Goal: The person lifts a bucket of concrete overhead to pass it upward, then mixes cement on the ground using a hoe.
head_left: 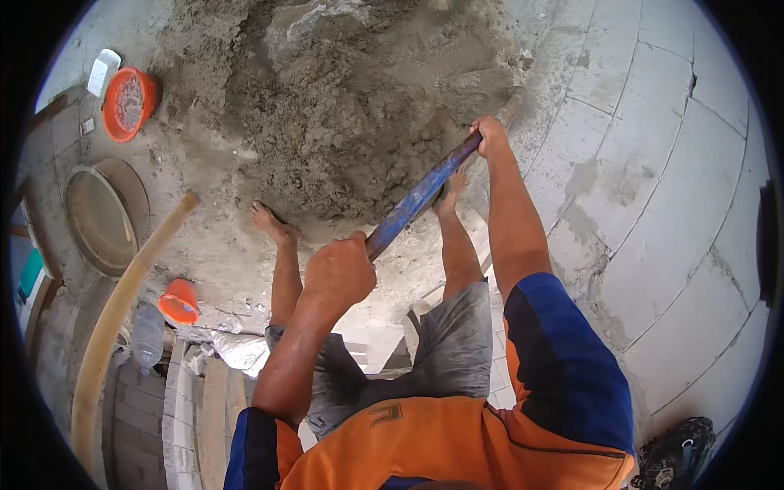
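Observation:
A long handle (420,192), blue in the middle and dark brown near both hands, slants across the view. My left hand (339,273) is closed round its near end, above my left leg. Further along, close to the mortar's right edge, my right hand (490,135) grips the handle's far part. Beyond that hand the tool's end is blurred and cannot be made out. A big heap of wet grey mortar (327,122) lies on the floor in front of my bare feet.
On the left are an orange bucket (149,94) with pale contents, a round basin (102,220), a smaller orange bucket (179,301), a plastic bottle (148,336) and a long curved pole (114,327). A block wall (653,188) runs along the right, with a black bag (676,453) low down.

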A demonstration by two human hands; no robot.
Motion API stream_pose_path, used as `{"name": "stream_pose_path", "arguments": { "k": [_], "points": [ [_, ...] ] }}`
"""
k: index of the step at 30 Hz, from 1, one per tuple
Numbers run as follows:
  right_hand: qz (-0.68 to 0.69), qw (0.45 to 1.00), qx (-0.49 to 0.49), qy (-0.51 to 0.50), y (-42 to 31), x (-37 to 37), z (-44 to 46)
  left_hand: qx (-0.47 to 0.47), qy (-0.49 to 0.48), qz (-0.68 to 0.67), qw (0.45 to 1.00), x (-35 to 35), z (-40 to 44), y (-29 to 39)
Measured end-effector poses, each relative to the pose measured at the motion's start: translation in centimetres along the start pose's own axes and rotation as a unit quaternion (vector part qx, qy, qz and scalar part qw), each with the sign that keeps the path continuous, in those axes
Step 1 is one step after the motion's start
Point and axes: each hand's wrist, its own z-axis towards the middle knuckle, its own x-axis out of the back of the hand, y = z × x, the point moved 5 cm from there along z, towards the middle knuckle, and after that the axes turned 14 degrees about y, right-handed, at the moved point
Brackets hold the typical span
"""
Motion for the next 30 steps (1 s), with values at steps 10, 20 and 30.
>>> {"name": "stream_pose_path", "arguments": {
  "k": [10, 20, 30],
  "points": [
    [0.004, 0.994, -0.060, -0.092, 13.6, -10.0, -24.7, 0.167, 0.047, 0.022, 0.985, 5.1, -15.9, -15.8],
    [-0.009, 0.940, -0.205, -0.274, 25.9, -1.3, -47.5, 0.317, 0.121, -0.106, 0.935, -9.2, -36.4, -37.1],
    [0.078, 0.951, -0.114, -0.275, 11.0, -6.8, -41.5, 0.135, 0.138, -0.325, 0.926, -13.4, -19.2, -31.7]
  ]
}}
